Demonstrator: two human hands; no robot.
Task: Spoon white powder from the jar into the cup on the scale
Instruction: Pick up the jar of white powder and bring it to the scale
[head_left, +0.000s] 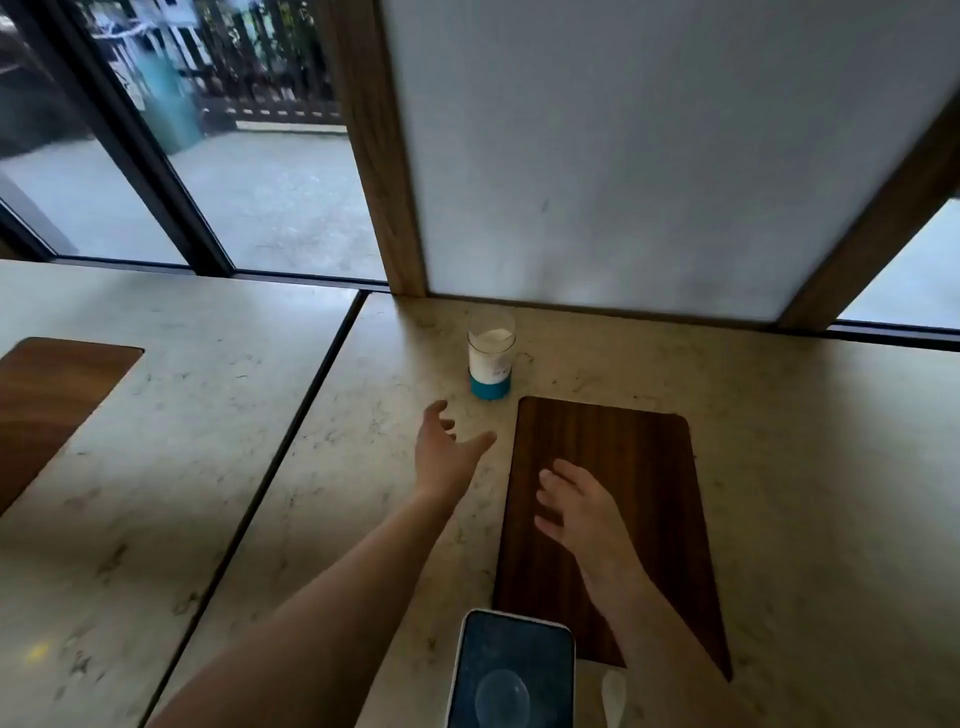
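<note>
The left hand (447, 457) had its fingers spread wide and held nothing, reaching toward the jar (491, 358) of white powder, which stood just beyond it at about one o'clock, near the wall. The right hand (582, 514) hovered loosely splayed and empty over the dark wooden board (649, 467). Nothing looked begun: no powder had been moved. At six o'clock sat what may have been the scale (511, 670), its cup only faintly visible, beside a pale, cut-off spoon (614, 699).
</note>
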